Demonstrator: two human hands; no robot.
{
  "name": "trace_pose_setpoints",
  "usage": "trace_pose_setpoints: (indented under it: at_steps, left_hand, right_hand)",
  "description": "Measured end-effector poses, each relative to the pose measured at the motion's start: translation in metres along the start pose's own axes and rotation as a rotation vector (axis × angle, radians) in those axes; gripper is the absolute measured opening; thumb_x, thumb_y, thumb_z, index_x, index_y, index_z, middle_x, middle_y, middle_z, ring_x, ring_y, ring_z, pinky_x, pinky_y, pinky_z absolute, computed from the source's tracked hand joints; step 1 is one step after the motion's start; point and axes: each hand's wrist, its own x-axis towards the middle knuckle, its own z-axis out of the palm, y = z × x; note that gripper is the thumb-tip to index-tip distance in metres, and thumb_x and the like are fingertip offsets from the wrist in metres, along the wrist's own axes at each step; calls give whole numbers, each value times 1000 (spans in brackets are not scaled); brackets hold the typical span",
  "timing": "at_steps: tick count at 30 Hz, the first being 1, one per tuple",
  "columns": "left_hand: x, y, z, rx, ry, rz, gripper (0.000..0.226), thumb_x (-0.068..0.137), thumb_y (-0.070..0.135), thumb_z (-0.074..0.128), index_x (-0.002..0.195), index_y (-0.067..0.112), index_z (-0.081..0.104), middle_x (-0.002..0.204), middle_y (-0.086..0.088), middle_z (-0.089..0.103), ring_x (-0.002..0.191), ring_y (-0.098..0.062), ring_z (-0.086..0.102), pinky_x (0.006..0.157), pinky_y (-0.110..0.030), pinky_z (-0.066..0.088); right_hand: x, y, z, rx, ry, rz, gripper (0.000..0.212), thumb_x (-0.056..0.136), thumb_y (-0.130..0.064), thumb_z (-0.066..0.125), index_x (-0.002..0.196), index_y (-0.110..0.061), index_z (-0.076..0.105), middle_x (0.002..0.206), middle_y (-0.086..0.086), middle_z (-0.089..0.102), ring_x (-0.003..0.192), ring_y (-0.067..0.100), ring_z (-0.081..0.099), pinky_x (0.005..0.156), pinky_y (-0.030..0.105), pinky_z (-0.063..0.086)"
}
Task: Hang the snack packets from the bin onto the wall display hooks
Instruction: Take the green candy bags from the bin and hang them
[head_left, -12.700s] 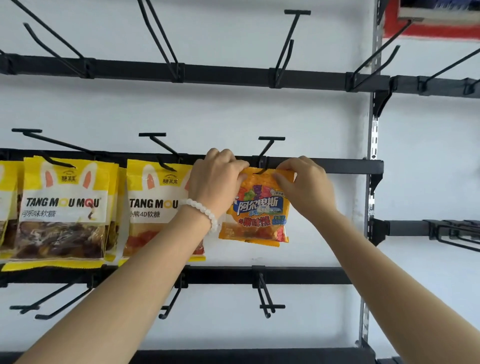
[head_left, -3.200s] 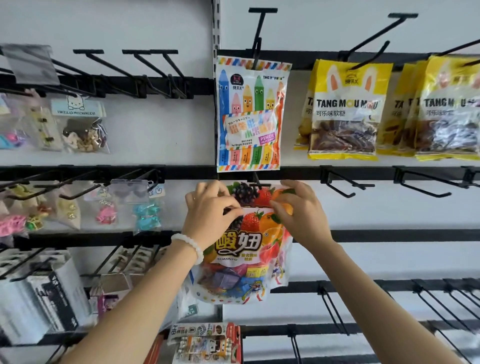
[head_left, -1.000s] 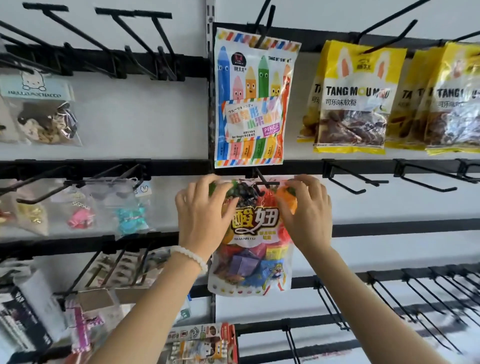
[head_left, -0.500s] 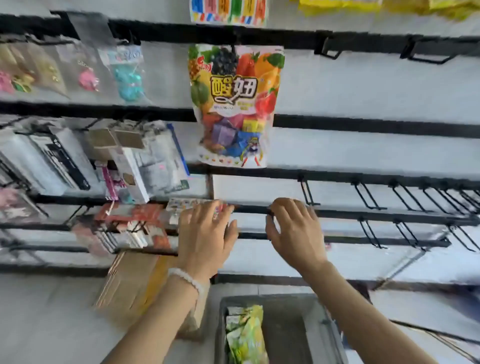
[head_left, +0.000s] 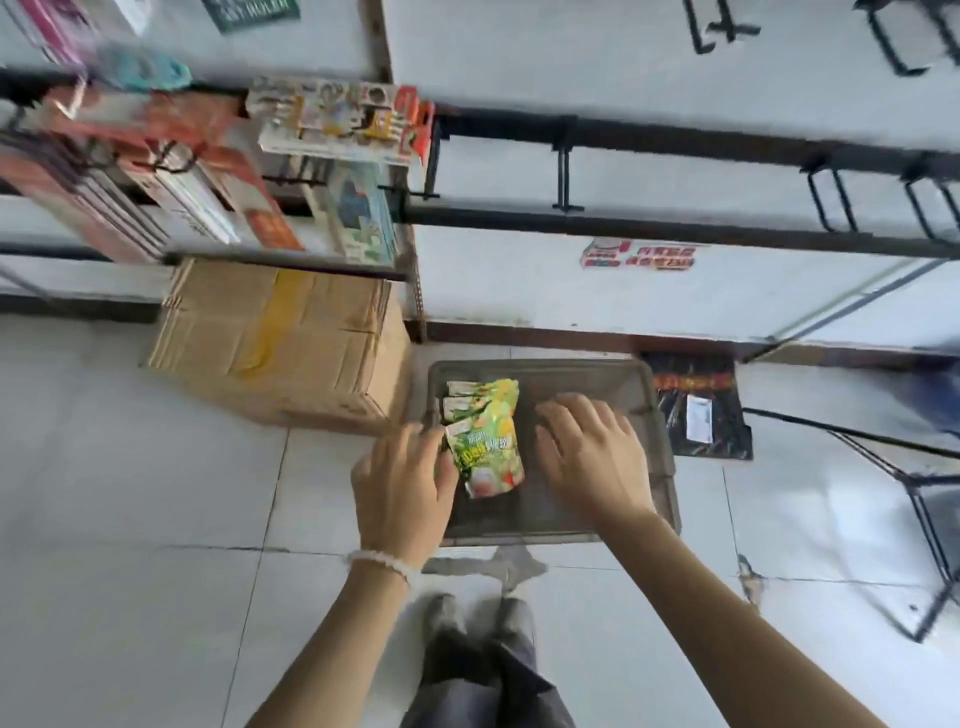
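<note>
Reaching down, both hands were open over the bin (head_left: 655, 447) at frame centre: the left hand (head_left: 402, 486) touched the green packets (head_left: 485, 441) stacked at its left side, the right hand (head_left: 592, 454) hovered empty. Those packets looked light, soft and slick; pinching the top seam seemed best. A box (head_left: 275, 338) sat upper left, clear of the reach.

Centre frame, the snack packets (head_left: 485, 441) are lime green and yellow with white patches, lying in a grey bin (head_left: 660, 415). Left of it sits a brown cardboard box (head_left: 275, 338) with yellow tape. Black rails (head_left: 675, 228) cross the white wall (head_left: 571, 62) above.
</note>
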Motion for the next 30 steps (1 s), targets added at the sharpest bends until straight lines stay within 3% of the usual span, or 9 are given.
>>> trace_pose_setpoints:
  at_steps: [9, 18, 23, 27, 30]
  left_hand:
    - [-2, -42, 132, -36, -201, -122, 26, 90, 28, 50, 109, 15, 61, 104, -5, 64, 92, -27, 59, 69, -37, 49]
    - [19, -50, 280, -87, -269, -206, 27, 91, 29, 47, 112, 16, 57, 107, -3, 61, 96, -23, 57, 67, -33, 47]
    - [50, -52, 359, -124, -284, -292, 40, 94, 33, 39, 131, 18, 44, 126, -5, 52, 112, -24, 48, 85, -36, 48]
    - [72, -54, 417, -156, -311, -367, 46, 94, 33, 40, 137, 19, 36, 132, -5, 45, 120, -23, 43, 90, -40, 47]
    - [90, -59, 453, -129, -328, -378, 51, 95, 35, 40, 142, 18, 28, 143, -5, 38, 128, -24, 37, 100, -39, 39]
  right_hand:
    - [-21, 34, 137, 54, -267, 149, 18, 88, -23, 55, 99, -12, 63, 98, 8, 66, 79, 32, 63, 64, 40, 53]
    - [6, 98, 267, 83, -459, 150, 32, 94, -32, 45, 120, -18, 54, 121, 3, 56, 104, 27, 55, 74, 35, 45]
    - [38, 136, 332, 145, -498, 178, 33, 95, -34, 43, 124, -22, 52, 129, -2, 51, 113, 23, 52, 81, 37, 48]
    - [58, 162, 383, 159, -539, 151, 36, 95, -34, 43, 129, -23, 48, 131, -2, 50, 113, 22, 53, 83, 40, 49]
    - [73, 174, 422, 199, -563, 101, 37, 95, -31, 44, 130, -22, 47, 130, 2, 50, 112, 25, 53, 82, 41, 50]
